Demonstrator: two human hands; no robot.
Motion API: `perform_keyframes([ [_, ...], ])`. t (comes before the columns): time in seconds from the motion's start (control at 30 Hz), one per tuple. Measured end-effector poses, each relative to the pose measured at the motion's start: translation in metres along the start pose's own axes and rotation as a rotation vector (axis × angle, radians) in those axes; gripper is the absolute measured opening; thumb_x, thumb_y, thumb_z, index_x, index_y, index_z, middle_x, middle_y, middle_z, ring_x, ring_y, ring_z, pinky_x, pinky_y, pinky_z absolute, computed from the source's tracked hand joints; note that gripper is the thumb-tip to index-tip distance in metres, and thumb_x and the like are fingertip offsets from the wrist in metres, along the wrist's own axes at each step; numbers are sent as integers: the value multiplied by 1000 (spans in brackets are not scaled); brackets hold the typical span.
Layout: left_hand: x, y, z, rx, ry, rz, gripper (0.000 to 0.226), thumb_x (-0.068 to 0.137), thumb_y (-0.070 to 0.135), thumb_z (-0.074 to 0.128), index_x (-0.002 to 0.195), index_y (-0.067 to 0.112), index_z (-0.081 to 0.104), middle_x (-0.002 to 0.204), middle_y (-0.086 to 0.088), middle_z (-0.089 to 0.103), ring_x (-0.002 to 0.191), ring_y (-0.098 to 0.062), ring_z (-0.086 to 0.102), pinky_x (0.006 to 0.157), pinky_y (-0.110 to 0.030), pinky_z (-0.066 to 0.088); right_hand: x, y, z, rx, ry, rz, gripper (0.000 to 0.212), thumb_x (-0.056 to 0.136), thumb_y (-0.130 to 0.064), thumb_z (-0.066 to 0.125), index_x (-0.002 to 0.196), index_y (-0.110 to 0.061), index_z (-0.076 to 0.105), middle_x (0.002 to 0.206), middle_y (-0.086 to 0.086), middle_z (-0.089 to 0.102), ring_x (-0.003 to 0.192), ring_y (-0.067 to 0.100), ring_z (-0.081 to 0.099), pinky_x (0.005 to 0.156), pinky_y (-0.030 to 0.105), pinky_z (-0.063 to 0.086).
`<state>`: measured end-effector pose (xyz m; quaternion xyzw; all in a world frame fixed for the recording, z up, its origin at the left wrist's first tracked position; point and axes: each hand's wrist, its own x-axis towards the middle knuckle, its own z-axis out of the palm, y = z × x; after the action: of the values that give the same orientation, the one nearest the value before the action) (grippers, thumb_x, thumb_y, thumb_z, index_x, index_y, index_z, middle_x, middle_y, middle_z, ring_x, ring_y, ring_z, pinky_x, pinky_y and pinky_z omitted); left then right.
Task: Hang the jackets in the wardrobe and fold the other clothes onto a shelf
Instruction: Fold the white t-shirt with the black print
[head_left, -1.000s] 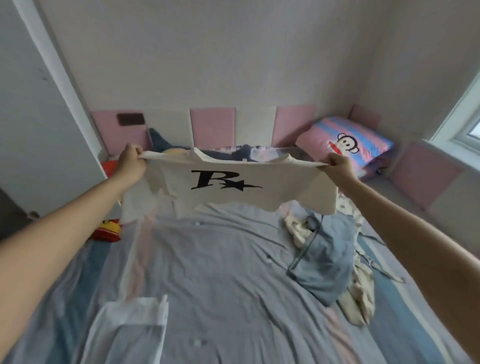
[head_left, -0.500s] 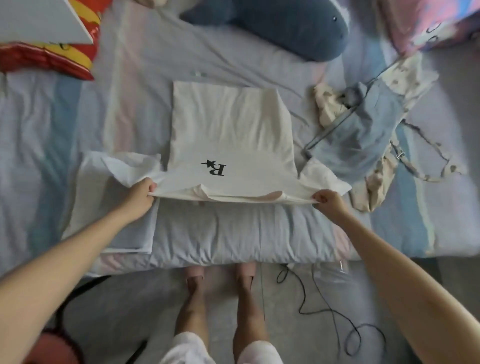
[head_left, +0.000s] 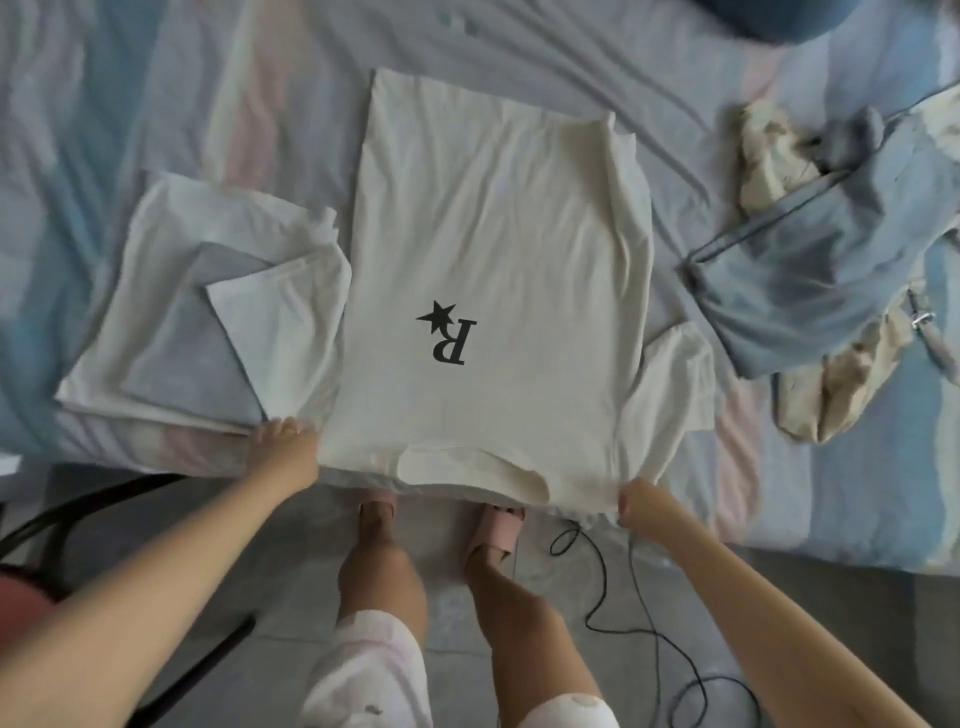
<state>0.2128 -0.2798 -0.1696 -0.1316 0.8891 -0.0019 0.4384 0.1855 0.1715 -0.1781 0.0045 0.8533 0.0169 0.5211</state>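
Cream logo T-shirt (head_left: 493, 249) flat on bed

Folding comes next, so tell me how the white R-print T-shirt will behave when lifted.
Probably floppy: the T-shirt lies flat and wrinkled, sleeves crumpled. Likely light: the left hand and right hand hold only its shoulder corners.

Both arms bare, stretched forward and down, entering from lower corners of view. Left forearm ran up from lower left. Left grip (head_left: 283, 441) lay back-up, fingers curled onto near left corner of white T-shirt (head_left: 493, 234). Right forearm ran up from lower right. Right grip (head_left: 641, 501) was closed in small fist, pinching near right corner of same shirt. Grips were well apart, left one slightly farther forward. Wrists roughly straight. Bare legs (head_left: 382, 571) stood between arms.
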Motion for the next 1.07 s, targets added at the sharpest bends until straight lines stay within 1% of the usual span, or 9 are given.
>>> perform_keyframes([
  [0.07, 4, 30, -14, 23, -53, -175, 39, 91, 21, 42, 128, 21, 51, 139, -8, 46, 135, -31, 30, 113, -38, 18, 13, -18, -14, 22, 171, 78, 23, 88, -14, 49, 108, -10, 60, 112, 8, 62, 100, 27, 61, 79, 33, 49],
  [0.17, 33, 80, -29, 60, 267, -52, 51, 94, 32, 40, 140, 11, 37, 151, -19, 29, 140, -36, 21, 114, -47, 14, 38, -62, -35, 163, 649, -82, 31, 92, -19, 49, 121, -11, 54, 124, 8, 57, 114, 26, 53, 93, 37, 43],
  [0.27, 54, 127, -26, -23, 434, 330, 63, 95, 40, 39, 150, 16, 19, 159, -13, 0, 146, -36, -1, 112, -61, 6, 60, -106, -42, 51, 683, -362, 54, 94, -30, 47, 145, -19, 34, 152, 5, 33, 142, 27, 26, 118, 42, 13],
  [0.33, 88, 149, -17, 45, 493, 556, 63, 89, 47, 35, 148, 25, 25, 159, -10, 12, 143, -42, 11, 104, -73, 16, 96, -120, -45, -96, 685, -487, 59, 92, -38, 40, 148, -26, 26, 155, 3, 29, 142, 33, 25, 112, 54, 12],
  [0.4, 132, 159, -26, 125, 553, 610, 67, 85, 56, 31, 147, 32, 24, 157, -7, 19, 141, -45, 17, 99, -77, 18, 136, -125, -66, -190, 705, -533, 63, 90, -50, 34, 149, -33, 21, 156, -1, 26, 141, 35, 24, 106, 65, 16],
  [0.6, 258, 170, -136, 167, 754, 439, 79, 75, 76, 7, 145, 45, -15, 157, 10, -20, 143, -35, -17, 102, -74, -1, 238, -125, -199, -216, 906, -411, 68, 85, -68, 22, 148, -46, 8, 160, -11, 8, 146, 34, 10, 104, 71, 3],
  [0.73, 310, 184, -205, 59, 810, 300, 79, 77, 75, 16, 147, 44, -3, 159, 12, -7, 145, -33, -10, 101, -76, 1, 280, -129, -281, -73, 940, -270, 68, 85, -70, 18, 147, -49, 4, 160, -12, -1, 146, 33, -3, 105, 71, -3],
  [0.93, 373, 213, -276, -67, 848, 177, 77, 80, 74, 21, 148, 42, 4, 159, 13, 0, 146, -32, -7, 99, -78, -2, 334, -142, -365, 106, 994, -184, 69, 86, -71, 26, 148, -46, 7, 159, -14, -3, 146, 33, -6, 106, 71, 7],
  [1.07, 390, 225, -298, -100, 888, 121, 75, 82, 67, 26, 149, 38, 9, 160, 8, 6, 146, -31, -1, 99, -78, -2, 357, -159, -407, 142, 965, -58, 69, 88, -69, 22, 149, -45, 3, 160, -11, -6, 146, 33, -12, 101, 73, -8],
])
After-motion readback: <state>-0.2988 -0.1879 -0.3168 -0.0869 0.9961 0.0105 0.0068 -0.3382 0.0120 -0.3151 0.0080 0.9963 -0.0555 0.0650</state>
